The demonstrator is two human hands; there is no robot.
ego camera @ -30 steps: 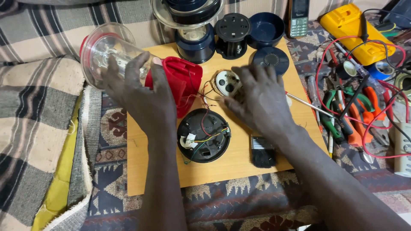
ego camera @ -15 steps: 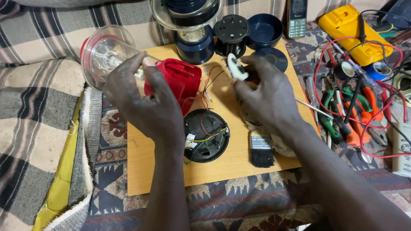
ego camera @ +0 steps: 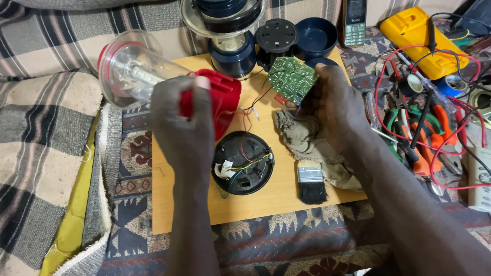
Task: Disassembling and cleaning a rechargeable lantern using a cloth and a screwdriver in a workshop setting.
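Note:
My left hand (ego camera: pixel 181 125) grips the red body of a lantern (ego camera: pixel 217 99) lying on its side, its clear plastic dome (ego camera: pixel 128 69) pointing left. My right hand (ego camera: pixel 332 105) holds a green circuit board (ego camera: pixel 291 79) tilted up above the wooden board (ego camera: pixel 266 202). Thin red and black wires (ego camera: pixel 253 105) run from the circuit board toward the lantern. A black round base cover (ego camera: pixel 243 163) with coloured wires inside lies below the lantern.
A brown rag (ego camera: pixel 312 145) and a small paintbrush (ego camera: pixel 311 184) lie under my right wrist. Dark blue lantern parts (ego camera: pixel 230 36) stand at the back. Pliers (ego camera: pixel 419 138), red leads, a yellow multimeter (ego camera: pixel 427 36) and a phone (ego camera: pixel 354 23) fill the right. Striped cloth lies left.
My right hand lifted the circuit board up and turned its green side toward me. The rag and paintbrush under it came into view. My left hand kept hold of the lantern.

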